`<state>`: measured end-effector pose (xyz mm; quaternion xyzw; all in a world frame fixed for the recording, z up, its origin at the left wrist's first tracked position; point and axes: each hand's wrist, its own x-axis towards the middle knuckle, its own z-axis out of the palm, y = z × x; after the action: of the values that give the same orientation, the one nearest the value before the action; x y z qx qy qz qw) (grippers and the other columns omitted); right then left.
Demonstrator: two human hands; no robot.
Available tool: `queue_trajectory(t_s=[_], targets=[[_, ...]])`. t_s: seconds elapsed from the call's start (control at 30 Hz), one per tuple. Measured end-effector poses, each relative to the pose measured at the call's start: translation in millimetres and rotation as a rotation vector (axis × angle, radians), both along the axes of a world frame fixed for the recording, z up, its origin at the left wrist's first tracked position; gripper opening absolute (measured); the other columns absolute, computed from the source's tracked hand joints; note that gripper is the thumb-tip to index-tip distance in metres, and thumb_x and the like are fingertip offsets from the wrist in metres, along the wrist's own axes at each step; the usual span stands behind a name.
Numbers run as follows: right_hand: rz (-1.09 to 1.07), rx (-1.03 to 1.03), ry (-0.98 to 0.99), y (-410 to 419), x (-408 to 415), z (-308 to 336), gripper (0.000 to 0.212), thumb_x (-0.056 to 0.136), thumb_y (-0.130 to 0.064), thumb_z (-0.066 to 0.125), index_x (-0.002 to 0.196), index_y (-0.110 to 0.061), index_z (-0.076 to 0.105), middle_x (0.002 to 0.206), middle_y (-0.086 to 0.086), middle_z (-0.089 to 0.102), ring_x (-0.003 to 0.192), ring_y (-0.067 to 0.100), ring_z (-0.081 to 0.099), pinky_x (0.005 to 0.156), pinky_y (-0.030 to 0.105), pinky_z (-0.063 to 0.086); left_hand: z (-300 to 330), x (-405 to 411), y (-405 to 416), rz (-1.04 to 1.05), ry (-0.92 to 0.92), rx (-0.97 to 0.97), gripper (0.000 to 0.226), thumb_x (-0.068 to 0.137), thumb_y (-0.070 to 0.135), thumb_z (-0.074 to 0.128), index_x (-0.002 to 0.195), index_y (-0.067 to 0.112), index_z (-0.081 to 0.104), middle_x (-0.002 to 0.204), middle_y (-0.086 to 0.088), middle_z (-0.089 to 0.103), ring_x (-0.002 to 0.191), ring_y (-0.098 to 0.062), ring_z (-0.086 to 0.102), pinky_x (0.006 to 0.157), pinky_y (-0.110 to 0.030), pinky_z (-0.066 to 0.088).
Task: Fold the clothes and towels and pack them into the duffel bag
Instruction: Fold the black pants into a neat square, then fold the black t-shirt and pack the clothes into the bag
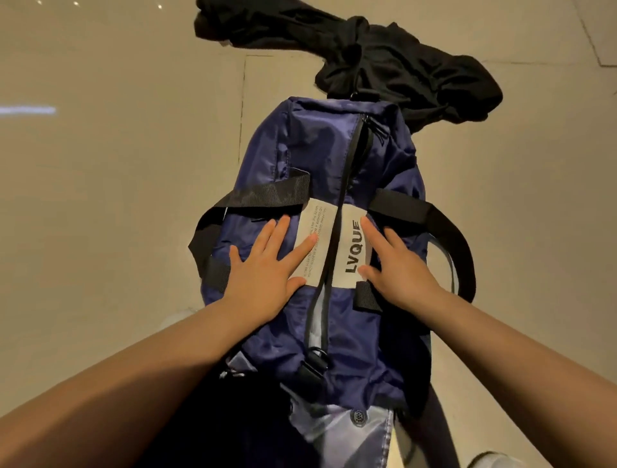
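where hands [263, 264] press, bag [334, 160] contents hidden

**Background: floor only**

Glossy beige tile floor [117, 200]. The vertical grout line [241, 133] served as the reference. Well left of it, a bright light streak [26, 110] reflected off the tile, with small glare dots [76, 3] above that. Right of it, a second seam [551, 62] ran across. Far below-right, at the frame edge, was a white object [490, 459], cropped and unidentifiable.
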<state>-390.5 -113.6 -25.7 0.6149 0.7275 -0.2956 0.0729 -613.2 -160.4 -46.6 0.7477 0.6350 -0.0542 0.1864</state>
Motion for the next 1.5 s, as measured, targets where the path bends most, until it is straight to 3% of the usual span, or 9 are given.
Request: queue_trajectory(t_s=[0.33,0.6,0.67,0.77,0.87,1.03,1.17,1.33,1.5], targets=[[0.320,0.055,0.011,130.6,-173.6,-13.7,0.078,0.097,-0.037,0.051,0.152,-0.038,-0.004,0.159,0.015,0.011,0.135,0.044,0.033,0.108,0.049,0.031,0.1,-148.5,62.1,0.394,-0.110,-0.027,0.080,0.094,0.046,0.052,0.138,0.048,-0.015,0.161,0.004,-0.013,0.148,-0.020,-0.008,0.106,-0.072,0.019],[0.396,0.029,0.111,139.6,-326.9,-13.9,0.080,0.094,-0.045,0.053,0.153,-0.036,-0.001,0.153,0.018,0.021,0.129,0.047,0.036,0.104,0.049,0.033,7.2,-289.9,63.6,0.546,0.128,-0.054,0.072,0.096,0.047,0.047,0.146,0.052,-0.004,0.162,-0.001,-0.006,0.148,-0.028,-0.001,0.106,-0.073,0.019],[0.403,-0.017,0.169,122.7,-360.1,-8.5,0.079,0.094,-0.047,0.052,0.153,-0.035,0.000,0.153,0.018,0.020,0.127,0.048,0.035,0.104,0.048,0.032,14.7,-321.8,58.0,0.605,0.196,-0.065,0.070,0.098,0.038,0.050,0.149,0.049,0.004,0.162,-0.005,-0.002,0.148,-0.029,0.003,0.109,-0.068,0.018],[0.432,-0.072,0.244,89.0,-401.5,-4.9,0.082,0.094,-0.047,0.054,0.153,-0.035,-0.002,0.155,0.019,0.012,0.130,0.049,0.031,0.106,0.048,0.031,18.2,-363.4,43.6,0.745,0.016,-0.071,0.066,0.099,0.023,0.051,0.152,0.032,0.013,0.161,-0.013,0.004,0.145,-0.031,0.018,0.116,-0.043,0.021],[0.437,-0.076,0.266,61.5,-424.6,-6.0,0.084,0.094,-0.044,0.056,0.153,-0.035,-0.003,0.157,0.018,0.007,0.133,0.048,0.027,0.100,0.047,0.038,14.4,-380.6,9.2,0.783,-0.120,-0.106,0.062,0.101,0.018,0.046,0.154,0.018,0.014,0.161,-0.012,0.012,0.147,-0.024,0.015,0.115,-0.031,0.015],[0.443,-0.067,0.260,53.9,-423.4,-10.6,0.083,0.095,-0.043,0.055,0.152,-0.038,-0.004,0.157,0.016,0.004,0.135,0.047,0.026,0.097,0.046,0.041,12.8,-364.3,-16.7,0.847,-0.174,-0.107,0.056,0.104,0.021,0.036,0.154,0.019,0.012,0.162,-0.009,0.007,0.149,-0.019,0.002,0.115,-0.027,0.009],[0.461,-0.142,0.400,61.0,-397.1,-8.5,0.073,0.098,-0.038,0.051,0.153,-0.036,0.003,0.160,0.012,0.006,0.136,0.039,0.032,0.104,0.044,0.036,38.8,-321.5,-1.5,0.998,-0.025,0.163,0.045,0.103,0.023,0.037,0.148,0.019,0.036,0.156,-0.008,0.027,0.142,-0.030,0.025,0.108,-0.045,0.027],[0.203,0.036,0.593,76.0,-325.5,10.2,0.037,0.098,-0.019,0.048,0.135,-0.020,0.050,0.133,0.007,0.045,0.112,0.025,0.053,0.095,0.038,0.044,64.1,-235.7,35.1,0.582,-0.078,0.420,0.043,0.098,0.032,0.047,0.140,0.022,0.048,0.150,-0.006,0.038,0.134,-0.028,0.035,0.101,-0.053,0.034],[-0.126,0.200,0.394,134.9,-225.3,20.7,0.035,0.098,-0.019,0.046,0.133,-0.018,0.052,0.140,0.007,0.039,0.125,0.024,0.042,0.094,0.025,0.034,51.9,-140.9,86.0,0.277,-0.210,0.305,0.052,0.089,0.036,0.049,0.140,0.023,0.049,0.151,-0.009,0.037,0.132,-0.031,0.040,0.097,-0.052,0.040]])
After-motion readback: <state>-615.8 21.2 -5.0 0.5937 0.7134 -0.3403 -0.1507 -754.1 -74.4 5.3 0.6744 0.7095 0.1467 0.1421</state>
